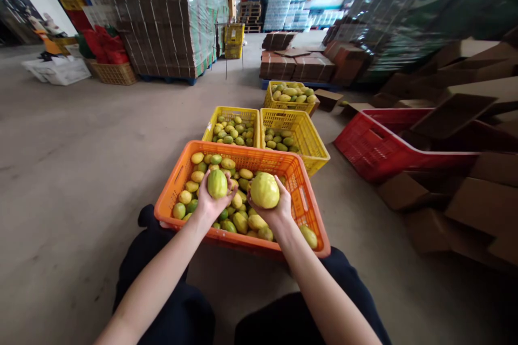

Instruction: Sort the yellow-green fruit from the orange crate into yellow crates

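My left hand (211, 205) cups an oval, green-yellow fruit (217, 184) with faint ribs. A larger, rounder, pale yellow-green fruit (265, 190) rests in my right hand (279, 210), its surface lumpy. Both hands are raised over an orange plastic crate (243, 242), fingers curled around the sides of the fruits. Inside the crate lie many similar fruits (239, 221), ranging from yellow to green. A single fruit (308, 236) sits in the crate's near right corner. The exact kind of fruit cannot be made out.
Beyond the orange crate stand a left yellow crate (210, 118) and a right yellow crate (315, 143), with a fuller yellow crate (289, 103) behind. A red crate (364, 145) and cardboard boxes (477, 205) lie to the right. Wrapped pallet stacks (157, 16) rise farther back.
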The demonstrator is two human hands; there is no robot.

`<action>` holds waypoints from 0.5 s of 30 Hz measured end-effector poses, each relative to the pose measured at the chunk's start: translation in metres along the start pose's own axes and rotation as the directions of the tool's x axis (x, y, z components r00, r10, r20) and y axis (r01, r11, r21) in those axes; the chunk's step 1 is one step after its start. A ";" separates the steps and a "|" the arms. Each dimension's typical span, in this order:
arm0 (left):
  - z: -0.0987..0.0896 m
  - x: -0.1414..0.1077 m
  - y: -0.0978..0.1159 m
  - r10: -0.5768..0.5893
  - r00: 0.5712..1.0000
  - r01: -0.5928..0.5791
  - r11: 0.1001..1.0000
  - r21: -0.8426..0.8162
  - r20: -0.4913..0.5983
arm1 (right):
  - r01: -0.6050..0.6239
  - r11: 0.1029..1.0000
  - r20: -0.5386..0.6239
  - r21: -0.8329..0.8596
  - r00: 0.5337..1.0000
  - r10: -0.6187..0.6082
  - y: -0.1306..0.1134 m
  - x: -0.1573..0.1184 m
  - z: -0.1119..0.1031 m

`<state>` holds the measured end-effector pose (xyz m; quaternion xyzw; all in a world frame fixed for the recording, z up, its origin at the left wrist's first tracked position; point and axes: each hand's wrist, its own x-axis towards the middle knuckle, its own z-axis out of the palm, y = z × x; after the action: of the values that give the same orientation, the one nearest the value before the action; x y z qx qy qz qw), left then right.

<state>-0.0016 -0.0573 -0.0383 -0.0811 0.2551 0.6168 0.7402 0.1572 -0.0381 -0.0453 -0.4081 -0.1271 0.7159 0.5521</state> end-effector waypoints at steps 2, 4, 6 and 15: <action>-0.003 0.001 0.003 -0.036 0.999 0.036 0.999 -0.004 0.012 | -0.004 0.999 0.041 -0.048 0.999 0.006 0.002 0.006 -0.007; -0.004 0.003 0.003 -0.050 0.998 0.049 0.998 0.031 0.029 | -0.011 0.997 0.045 -0.075 0.999 0.014 0.007 0.011 -0.012; -0.003 0.003 0.003 -0.038 0.999 0.037 0.996 0.077 0.023 | -0.014 0.997 0.015 -0.073 1.000 0.016 0.010 0.013 -0.013; 0.003 -0.003 0.009 0.000 0.989 0.013 0.996 0.085 -0.150 | -0.189 0.947 -0.102 0.260 0.970 0.222 -0.001 -0.004 0.002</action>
<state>-0.0099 -0.0565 -0.0327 -0.0961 0.3360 0.5952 0.7236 0.1566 -0.0411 -0.0421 -0.3929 0.0430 0.7517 0.5280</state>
